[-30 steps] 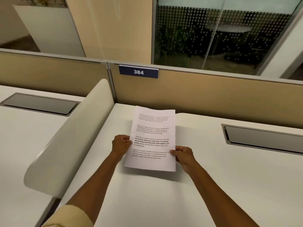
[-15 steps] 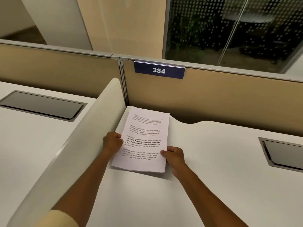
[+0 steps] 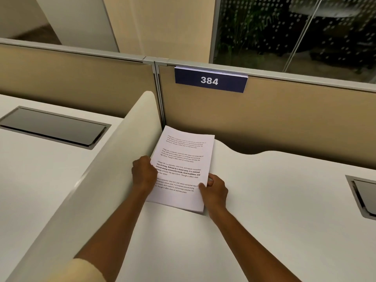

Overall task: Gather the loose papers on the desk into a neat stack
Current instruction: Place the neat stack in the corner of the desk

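A stack of printed white papers (image 3: 184, 159) lies in the back left corner of the white desk (image 3: 264, 210), its edges lined up, its far end near the tan partition. My left hand (image 3: 143, 174) grips the stack's left edge beside the curved side divider. My right hand (image 3: 213, 189) pinches the right edge near the lower corner, thumb on top of the sheet. The near end of the stack looks low over the desk; I cannot tell whether it touches.
A curved white side divider (image 3: 101, 190) runs along the left of the stack. A tan partition (image 3: 284, 123) with a blue "384" sign (image 3: 210, 80) closes the back. Grey cable hatches sit at right (image 3: 364, 196) and on the neighbouring desk (image 3: 53, 127).
The stack has moved left and away from me, from the middle of the desk into the corner by the divider, and come down lower. Both hands kept hold of its sides.
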### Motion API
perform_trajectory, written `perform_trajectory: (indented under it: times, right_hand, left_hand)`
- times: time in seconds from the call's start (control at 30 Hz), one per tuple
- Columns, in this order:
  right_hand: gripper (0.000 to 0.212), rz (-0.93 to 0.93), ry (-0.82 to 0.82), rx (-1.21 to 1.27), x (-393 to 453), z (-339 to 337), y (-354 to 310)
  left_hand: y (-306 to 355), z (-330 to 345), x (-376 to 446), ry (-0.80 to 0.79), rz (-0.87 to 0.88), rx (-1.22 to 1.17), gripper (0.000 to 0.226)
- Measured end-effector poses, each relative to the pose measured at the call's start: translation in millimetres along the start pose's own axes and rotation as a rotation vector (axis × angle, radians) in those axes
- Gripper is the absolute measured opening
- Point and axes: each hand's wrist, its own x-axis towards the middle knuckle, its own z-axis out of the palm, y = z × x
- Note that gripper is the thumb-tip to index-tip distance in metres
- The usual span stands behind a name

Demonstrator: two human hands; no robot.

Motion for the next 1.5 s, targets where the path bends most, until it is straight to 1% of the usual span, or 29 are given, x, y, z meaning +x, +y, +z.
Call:
perform_trajectory:
  times: [0.1,0.2,0.33,0.47,0.53,0.73,0.83,0.9,1.0,1.07,1.13,1.27,1.4,1.5]
  right_hand:
    - [0.029,-0.039,-0.008,-0.053,0.0,1.5,1.2]
    - [0.024,-0.070,0.003,-0.126,3.0,6.4,4.7]
    - [0.026,-0.088,0.026,-0.264,2.4,16.5,9.9]
    - [0.037,-0.118,0.028,-0.374,-3.6,20.9,11.7]
    - [0.038,-0.128,0.029,-0.395,-4.0,21.6,12.7]
    - [0.031,-0.143,0.053,-0.450,-1.4,25.4,15.4]
    - [0.031,-0.143,0.054,-0.470,0.6,26.4,17.3]
    - [0.036,-0.144,0.051,-0.477,1.4,27.3,17.6]
    - [0.062,-0.128,0.028,-0.482,1.9,29.2,17.6]
    - [0.070,-0.124,0.026,-0.466,0.9,30.7,17.2]
    - [0.065,-0.142,0.042,-0.451,0.7,32.4,18.2]
    - [0.046,-0.160,0.062,-0.463,1.7,31.9,19.1]
    - [0.035,-0.167,0.051,-0.482,3.3,29.1,17.7]
    - [0.032,-0.173,0.052,-0.497,3.9,28.4,17.7]
  left_hand:
    - [0.4,0.9,-6.7,0.026,0.056,0.107,0.018]
    - [3.0,-0.4,-11.7,0.033,0.107,0.171,0.021]
    - [3.6,0.6,-14.0,0.022,0.162,0.247,0.018]
    - [5.9,-0.1,-14.4,0.008,0.169,0.323,0.021]
    - [7.7,-0.4,-15.0,-0.012,0.168,0.363,0.022]
    - [9.0,-1.4,-12.7,-0.044,0.172,0.435,0.020]
    - [9.7,-2.0,-12.7,-0.048,0.173,0.450,0.021]
    - [9.7,-1.7,-12.3,-0.053,0.176,0.460,0.022]
    - [8.7,-0.9,-13.1,-0.056,0.180,0.470,0.022]
    - [7.8,-0.6,-14.3,-0.055,0.182,0.477,0.022]
    - [7.7,-1.1,-15.6,-0.060,0.178,0.485,0.022]
    - [7.9,-1.7,-15.4,-0.064,0.176,0.484,0.022]
    - [7.7,-1.8,-15.4,-0.058,0.177,0.468,0.021]
    - [7.8,-1.7,-15.3,-0.054,0.180,0.464,0.020]
